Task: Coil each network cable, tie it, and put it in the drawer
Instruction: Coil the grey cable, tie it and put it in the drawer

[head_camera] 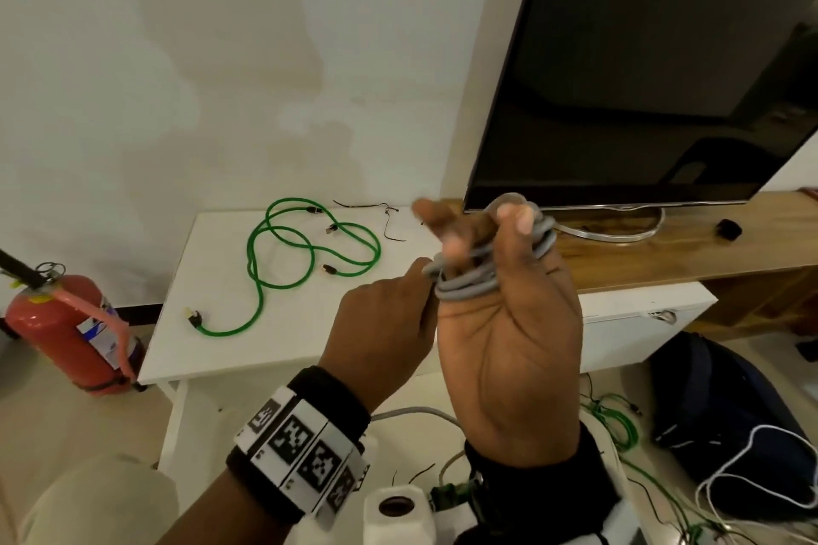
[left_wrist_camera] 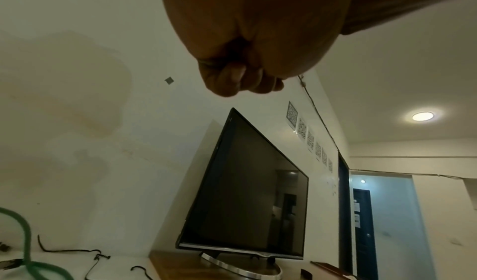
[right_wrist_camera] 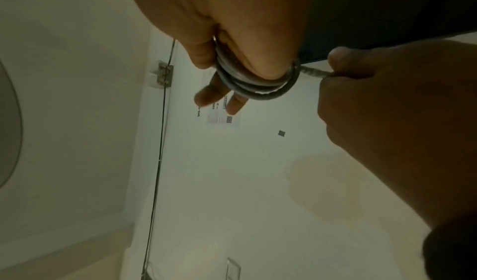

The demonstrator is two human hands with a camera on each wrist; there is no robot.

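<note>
A person's right hand (head_camera: 504,350), raised palm-up above the near edge of a white bench (head_camera: 230,323), carries several turns of grey network cable (head_camera: 478,283) wound round its fingers (head_camera: 515,219), its grip curled about the coil. The left hand (head_camera: 385,323), just beside it, has its grip clenched on the cable's free run where it leaves the coil. A green network cable (head_camera: 283,252) lies in loose loops on the bench toward its far edge, uncoiled, beside thin dark wire ties (head_camera: 389,221). A dark television (head_camera: 642,71) stands on the wooden sideboard (head_camera: 708,243) against the bench's right edge.
</note>
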